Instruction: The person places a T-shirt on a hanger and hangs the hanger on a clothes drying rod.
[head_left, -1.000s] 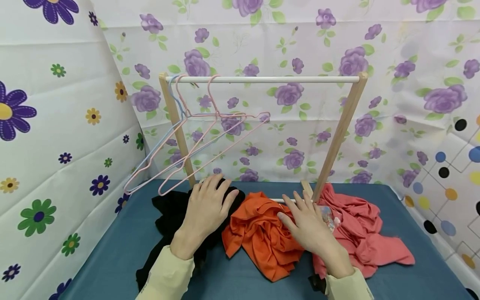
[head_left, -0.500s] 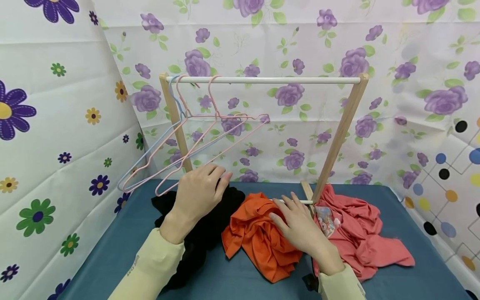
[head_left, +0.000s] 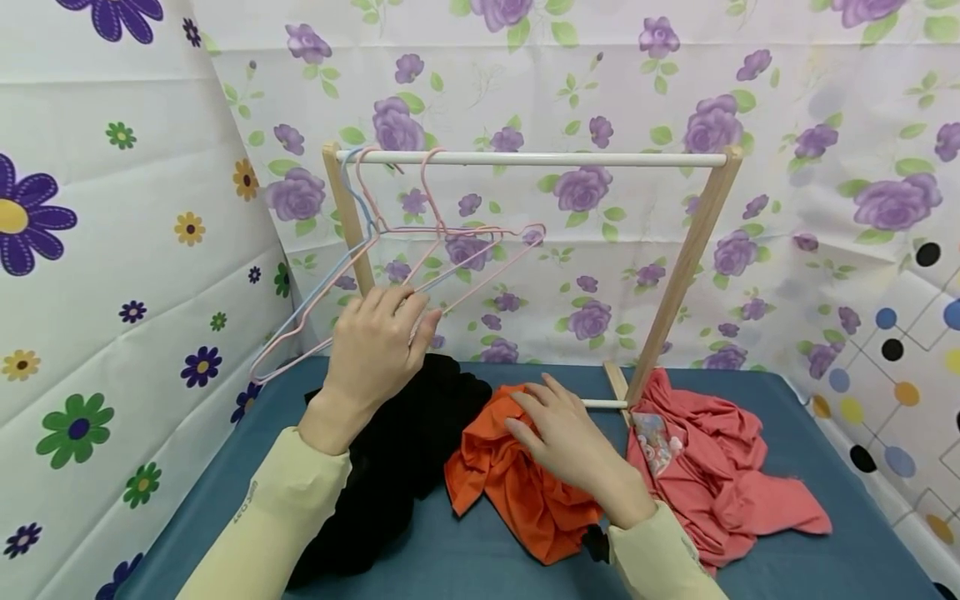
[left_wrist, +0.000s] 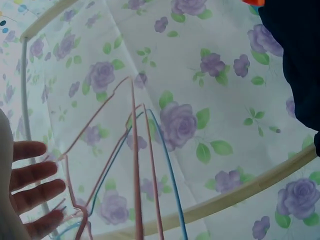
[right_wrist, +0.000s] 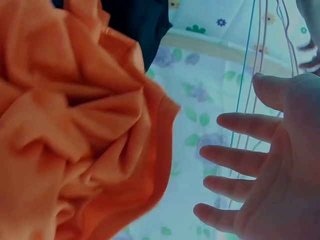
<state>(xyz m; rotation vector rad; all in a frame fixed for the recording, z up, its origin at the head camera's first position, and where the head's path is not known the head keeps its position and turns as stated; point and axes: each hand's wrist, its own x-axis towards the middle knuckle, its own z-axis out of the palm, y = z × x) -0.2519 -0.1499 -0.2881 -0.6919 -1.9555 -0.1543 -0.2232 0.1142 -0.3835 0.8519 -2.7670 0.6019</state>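
Observation:
My left hand [head_left: 377, 350] is raised in front of the lower part of the clothes hangers, its fingers spread and nothing seen in its grasp. In the left wrist view its fingers [left_wrist: 37, 175] lie beside the pink hanger [left_wrist: 135, 150]; whether they touch it I cannot tell. Two pink hangers and one blue hanger [left_wrist: 170, 175] hang at the left end of the white rail [head_left: 555, 159]. Over the crumpled orange cloth [head_left: 495, 475] hovers my right hand [head_left: 570, 442], fingers extended and holding nothing. Black cloth [head_left: 412, 442] lies below my left hand.
Wooden posts [head_left: 686, 267] carry the rail at both ends. A pink-red garment [head_left: 720, 467] with a printed patch lies crumpled at the right on the blue table surface [head_left: 465, 550]. Flowered sheets [head_left: 600, 83] stand behind and at the sides.
My left hand has risen from the black cloth to the hangers. My right hand has shifted left over the orange cloth. The hangers have swayed slightly.

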